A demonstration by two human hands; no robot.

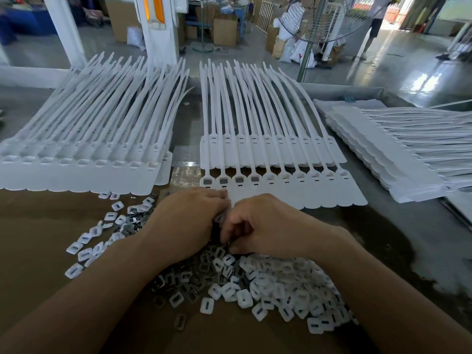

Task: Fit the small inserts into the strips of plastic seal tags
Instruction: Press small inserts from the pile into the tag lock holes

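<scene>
Grey concrete workshop floor runs back to cardboard boxes [224,29], a pedestal fan [329,19] and a person [375,24] standing at 1 o'clock. Nearer, the grey tabletop [383,226] carries a brown cardboard sheet [38,226] at 9 o'clock.

Three lots of white seal-tag strips lie on it: a stack [76,139] at 10 o'clock, a single strip [281,192] at 12 and a fanned stack [396,154] at 2. The four leftmost sockets [223,180] of the single strip hold grey pieces.

Loose inserts [281,282], white plastic mixed with dark metal ones, are heaped at 6 o'clock, with more scattered toward 9.

Both hands meet just above the heap. The left hand [189,221] curls its grip round a few white inserts, knuckles touching the strip's near edge. The right hand [270,226] curls its fingers toward it; whether its grip pinches anything cannot be told.
</scene>
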